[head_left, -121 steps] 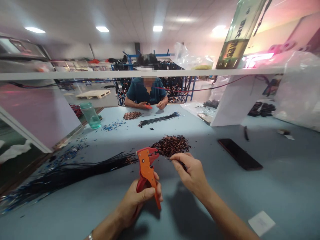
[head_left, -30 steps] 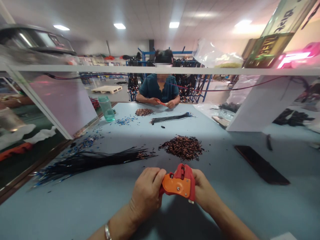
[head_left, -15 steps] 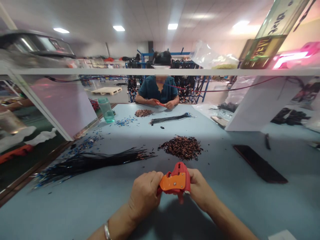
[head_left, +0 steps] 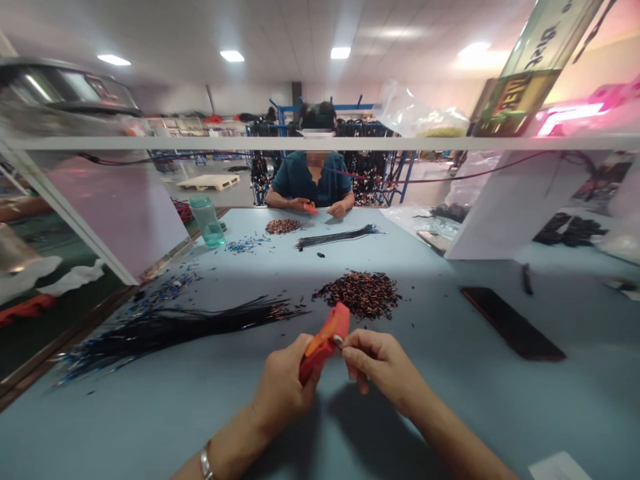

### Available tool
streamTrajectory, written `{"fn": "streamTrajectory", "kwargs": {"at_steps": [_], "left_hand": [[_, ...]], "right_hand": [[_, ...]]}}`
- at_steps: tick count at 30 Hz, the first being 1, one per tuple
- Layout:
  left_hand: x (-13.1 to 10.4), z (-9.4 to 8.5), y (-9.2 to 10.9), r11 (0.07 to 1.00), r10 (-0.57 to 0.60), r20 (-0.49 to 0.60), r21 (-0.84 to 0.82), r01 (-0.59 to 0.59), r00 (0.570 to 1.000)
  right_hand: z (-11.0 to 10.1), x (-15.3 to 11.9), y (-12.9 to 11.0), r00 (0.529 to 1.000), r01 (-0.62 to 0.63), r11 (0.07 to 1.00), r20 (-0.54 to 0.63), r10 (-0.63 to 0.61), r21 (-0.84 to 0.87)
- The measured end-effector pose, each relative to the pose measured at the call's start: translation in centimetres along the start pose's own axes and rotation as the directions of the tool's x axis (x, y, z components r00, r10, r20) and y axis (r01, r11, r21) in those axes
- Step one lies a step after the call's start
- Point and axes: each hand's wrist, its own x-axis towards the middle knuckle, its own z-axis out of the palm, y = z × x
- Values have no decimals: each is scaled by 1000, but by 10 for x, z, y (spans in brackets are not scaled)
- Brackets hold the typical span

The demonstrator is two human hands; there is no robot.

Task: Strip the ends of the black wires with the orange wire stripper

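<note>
A red and orange hand tool point(head_left: 327, 340) is gripped in my left hand point(head_left: 287, 377), its head tilted up to the right. My right hand point(head_left: 377, 363) is beside the tool's head, thumb and forefinger pinched together at its side; what they hold, if anything, is too small to make out. Beyond the tool lies a pile of small black and copper-coloured pieces point(head_left: 360, 293). A long bundle of black wires point(head_left: 185, 328) with blue ends stretches across the left of the blue-grey table point(head_left: 200, 427).
Opposite sits a person point(head_left: 313, 179) with an orange-red tool. Around the table lie a dark phone point(head_left: 510, 323), a green bottle point(head_left: 206, 223), a second wire bundle point(head_left: 340, 236), a smaller copper pile point(head_left: 283, 227) and blue scraps point(head_left: 245, 245). A white shelf point(head_left: 310, 143) crosses above.
The tool has turned from lying sideways to a narrower, tilted view in my left hand. My right hand has moved from behind the tool to its right side, fingers now visible.
</note>
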Motion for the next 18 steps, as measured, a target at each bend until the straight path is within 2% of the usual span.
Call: {"fn": "streamTrajectory", "kwargs": {"at_steps": [2, 3, 4, 6, 8, 10, 13, 18], "left_hand": [[3, -3, 1, 959, -158, 51, -231, 166, 986], [4, -5, 1, 889, -235, 115, -375, 262, 965], [5, -6, 2, 782, -288, 205, -513, 353, 936], [7, -7, 4, 467, -311, 416, -717, 518, 855], [6, -8, 6, 154, -254, 568, -775, 613, 783], [5, -7, 5, -33, -188, 638, -764, 645, 746], [2, -5, 2, -132, -132, 668, -744, 655, 732], [2, -3, -1, -150, -117, 674, -738, 658, 729]], "right_hand": [[-2, 2, 0, 998, -6, 997, -68, 0, -83], [-4, 3, 0, 996, -6, 994, -94, -3, -105], [-4, 4, 0, 994, -5, 993, -113, -8, -115], [-6, 5, 1, 989, 6, 993, -149, -24, -120], [-6, 6, 1, 981, 34, 992, -185, -56, -123], [-6, 6, 0, 975, 60, 990, -207, -85, -124], [-6, 6, -2, 974, 61, 993, -211, -81, -99], [-6, 4, 0, 974, 79, 992, -205, -98, -103]]}}
